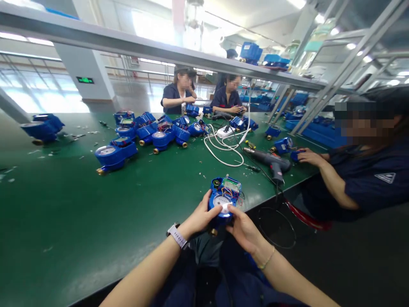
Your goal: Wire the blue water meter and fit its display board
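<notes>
A blue water meter is held between my two hands at the table's near edge. Its round white dial faces up, and an exposed circuit board with a small display and thin coloured wires sits at its far end. My left hand wraps the left side, thumb on the dial. From the right, my right hand grips it, its thumb and fingertips at the dial's lower right. A brass fitting sticks out at the bottom. The undersides of the meter and some fingers are hidden.
Several blue meters cluster on the green table; one meter stands nearer. A heat gun, a screwdriver and a white power strip with looping cable lie to the right. A co-worker's hand touches a blue part.
</notes>
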A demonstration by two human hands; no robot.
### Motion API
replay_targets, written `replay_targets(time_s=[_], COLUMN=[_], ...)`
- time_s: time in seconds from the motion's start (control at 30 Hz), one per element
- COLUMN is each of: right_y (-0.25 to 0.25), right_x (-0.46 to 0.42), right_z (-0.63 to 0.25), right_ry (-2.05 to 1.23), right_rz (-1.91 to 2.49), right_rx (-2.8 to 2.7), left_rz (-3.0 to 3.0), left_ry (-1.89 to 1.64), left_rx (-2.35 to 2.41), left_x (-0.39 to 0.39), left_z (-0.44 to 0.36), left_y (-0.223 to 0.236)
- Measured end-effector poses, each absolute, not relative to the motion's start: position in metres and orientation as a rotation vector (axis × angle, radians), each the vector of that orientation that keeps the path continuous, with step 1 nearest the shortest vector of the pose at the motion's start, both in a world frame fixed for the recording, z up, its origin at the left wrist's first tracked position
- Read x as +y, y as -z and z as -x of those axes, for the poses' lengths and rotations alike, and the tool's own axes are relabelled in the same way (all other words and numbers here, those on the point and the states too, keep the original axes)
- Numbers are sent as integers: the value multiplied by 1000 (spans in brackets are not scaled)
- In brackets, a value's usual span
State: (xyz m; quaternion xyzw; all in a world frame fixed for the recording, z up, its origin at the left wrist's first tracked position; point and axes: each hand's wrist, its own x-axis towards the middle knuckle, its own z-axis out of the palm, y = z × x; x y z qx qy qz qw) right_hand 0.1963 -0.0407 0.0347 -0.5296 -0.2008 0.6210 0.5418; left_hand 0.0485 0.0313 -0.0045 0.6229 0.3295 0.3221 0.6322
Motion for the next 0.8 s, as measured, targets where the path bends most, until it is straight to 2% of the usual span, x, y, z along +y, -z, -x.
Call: replay_targets(time_s=[0.2,0.4,0.63,0.8], right_y=[-44,-43,-18,-4], right_x=[-54,-79,-93,-114], right_z=[-191,-194,-171,-173], right_ry=[-1438,-1310,-1036,-958], right_rz=[1318,1236,1002,936], right_rx=[-308,-132,27,141], left_rz=[-1292,-1315,-1486,-1771], left_ry=[-572,-542,-457,-255], left_rx=[514,535,490,373], left_x=[49,26,21,27], left_z=[-54,-87,-85,-82], left_y=[-4,-6,15,34])
